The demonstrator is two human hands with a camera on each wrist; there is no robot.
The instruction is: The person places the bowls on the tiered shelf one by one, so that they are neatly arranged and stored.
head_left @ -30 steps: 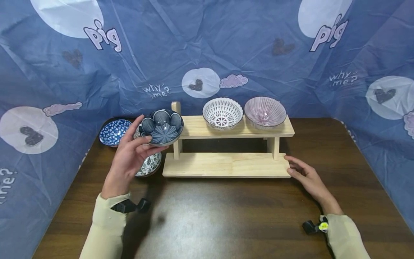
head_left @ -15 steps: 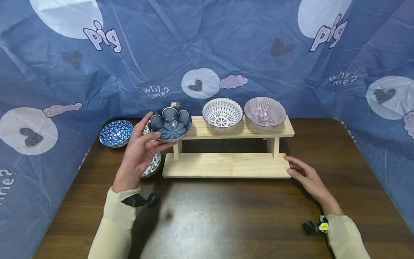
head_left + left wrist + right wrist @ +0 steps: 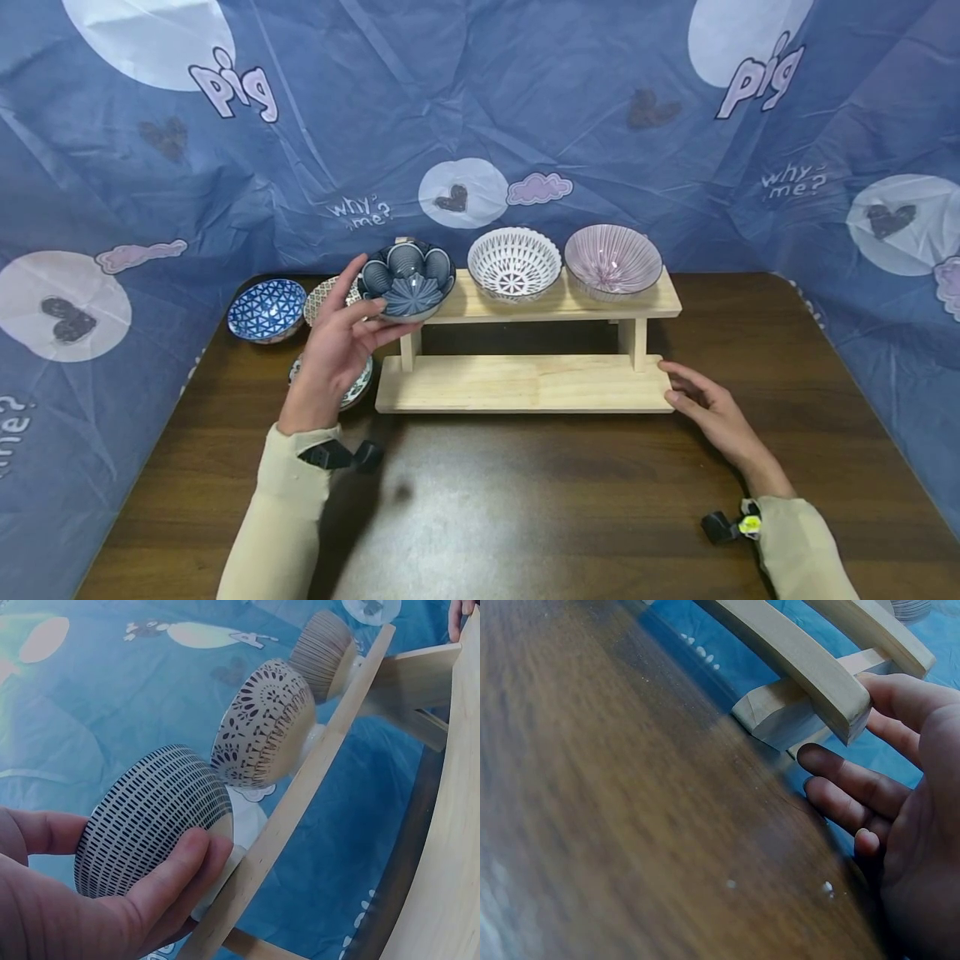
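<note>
A person's left hand (image 3: 333, 346) pinched a dark blue bowl (image 3: 408, 287) by its left side between thumb and fingers, the digits spread around the wall. The bowl was at the left end of the upper shelf (image 3: 487, 311) of a light wooden stand; whether its foot touched the wood could not be told. From the left wrist, rows of small dark dashes showed on its outside.

To its right on that shelf sat a white bowl (image 3: 514, 262) with a dark pattern, then a pink striped bowl (image 3: 613, 261), close together.

The right hand (image 3: 708, 417) touched the right end of the lower shelf (image 3: 525, 383), its fingers a little bent and apart, some reaching below the board.

Left of the stand, on a brown wooden table (image 3: 570, 500), were a blue-and-white bowl (image 3: 267, 310), a speckled bowl (image 3: 321, 300) and a leaf-patterned bowl (image 3: 358, 388), the last two partly hidden by the left hand and arm. Blue printed cloth (image 3: 600, 117) hung behind.
</note>
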